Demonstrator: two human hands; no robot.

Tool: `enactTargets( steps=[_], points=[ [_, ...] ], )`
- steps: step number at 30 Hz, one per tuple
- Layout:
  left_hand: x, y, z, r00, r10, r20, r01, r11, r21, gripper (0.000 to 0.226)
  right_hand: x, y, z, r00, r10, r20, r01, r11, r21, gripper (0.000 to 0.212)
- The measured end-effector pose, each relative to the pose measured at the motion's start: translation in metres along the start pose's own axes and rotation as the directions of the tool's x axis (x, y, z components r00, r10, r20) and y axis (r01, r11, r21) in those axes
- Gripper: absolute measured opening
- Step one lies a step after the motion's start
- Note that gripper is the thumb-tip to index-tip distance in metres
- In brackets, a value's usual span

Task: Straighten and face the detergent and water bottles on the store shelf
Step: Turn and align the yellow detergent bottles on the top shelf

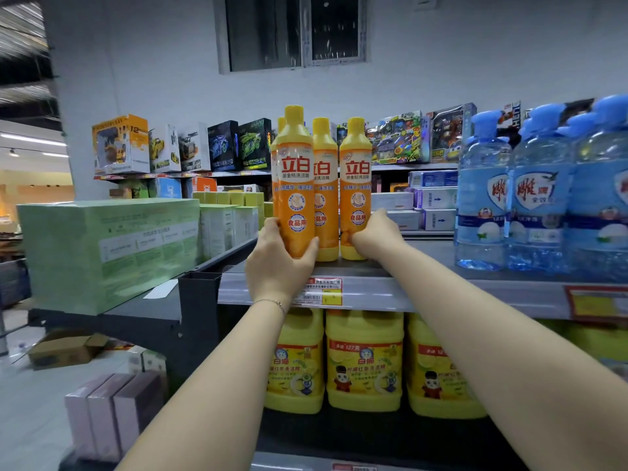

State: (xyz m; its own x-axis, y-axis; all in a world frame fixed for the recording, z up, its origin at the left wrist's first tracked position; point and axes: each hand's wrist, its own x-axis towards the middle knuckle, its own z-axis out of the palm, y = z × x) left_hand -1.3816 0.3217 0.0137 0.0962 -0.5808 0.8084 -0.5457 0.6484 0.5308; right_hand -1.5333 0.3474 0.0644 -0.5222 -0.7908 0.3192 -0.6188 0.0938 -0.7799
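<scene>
Several orange-yellow detergent bottles stand upright on the top shelf [424,294], labels toward me. My left hand [278,263] grips the base of the front left detergent bottle [296,171], thumb on its right side. My right hand [375,236] grips the lower part of the right detergent bottle [355,178]. A third bottle [324,185] stands between them, slightly further back, and another peeks out behind the left one. Large blue-capped water bottles [540,198] stand in a row at the right of the same shelf.
Green boxed goods [108,246] sit on a dark unit to the left. Yellow detergent jugs [363,362] fill the shelf below. Toy boxes [224,147] line a shelf behind. A price tag [323,294] hangs on the shelf edge. Cartons lie on the floor at lower left.
</scene>
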Motion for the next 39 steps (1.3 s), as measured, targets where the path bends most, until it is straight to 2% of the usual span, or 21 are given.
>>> enactTargets(
  steps=[4,9,11,14,16,18,20,23,28,36,39],
  points=[
    [0.0,0.001,-0.001,0.999,0.042,0.017,-0.042,0.999,-0.019,0.065,0.001,0.002,-0.001,0.999,-0.029,0.015,0.03,0.999,-0.027,0.042],
    [-0.001,0.002,-0.001,0.998,0.053,0.018,-0.053,0.999,0.01,0.078,-0.01,0.003,-0.01,0.993,-0.087,0.085,0.084,0.996,0.036,0.043],
    [-0.002,0.002,0.0,0.998,0.055,0.014,-0.056,0.998,0.029,0.078,-0.015,0.004,-0.009,0.993,-0.121,0.016,0.12,0.992,0.041,0.044],
    [-0.003,0.001,0.0,0.999,0.038,0.005,-0.038,0.999,0.016,0.069,-0.027,0.004,-0.005,0.939,-0.321,-0.123,0.319,0.947,-0.032,0.036],
    [-0.002,0.001,-0.001,0.999,0.032,0.002,-0.032,0.999,0.005,0.063,-0.039,0.001,-0.002,0.902,-0.429,-0.054,0.431,0.902,0.015,0.035],
    [-0.002,0.001,-0.003,1.0,0.019,0.017,-0.019,1.0,0.008,0.058,-0.048,-0.001,0.004,0.88,-0.47,0.061,0.468,0.882,0.054,0.04],
    [-0.002,0.002,-0.004,0.999,0.008,0.043,-0.009,0.999,0.032,0.052,-0.053,-0.001,0.011,0.874,-0.473,0.107,0.475,0.88,0.013,0.046],
    [-0.003,0.0,-0.004,0.998,0.022,0.057,-0.025,0.999,0.043,0.043,-0.054,-0.001,0.017,0.887,-0.456,0.07,0.458,0.888,-0.027,0.049],
    [-0.004,-0.003,-0.001,0.997,0.073,0.04,-0.075,0.996,0.042,0.043,-0.053,0.004,0.021,0.877,-0.48,0.019,0.478,0.867,-0.141,0.051],
    [-0.006,-0.003,0.001,1.0,0.027,-0.01,-0.027,1.0,0.014,0.044,-0.057,0.005,0.02,0.872,-0.489,0.03,0.477,0.832,-0.283,0.056],
    [-0.005,-0.002,-0.001,1.0,0.013,0.013,-0.013,1.0,0.004,0.045,-0.06,0.004,0.018,0.88,-0.471,0.057,0.468,0.845,-0.258,0.052]
  ],
)
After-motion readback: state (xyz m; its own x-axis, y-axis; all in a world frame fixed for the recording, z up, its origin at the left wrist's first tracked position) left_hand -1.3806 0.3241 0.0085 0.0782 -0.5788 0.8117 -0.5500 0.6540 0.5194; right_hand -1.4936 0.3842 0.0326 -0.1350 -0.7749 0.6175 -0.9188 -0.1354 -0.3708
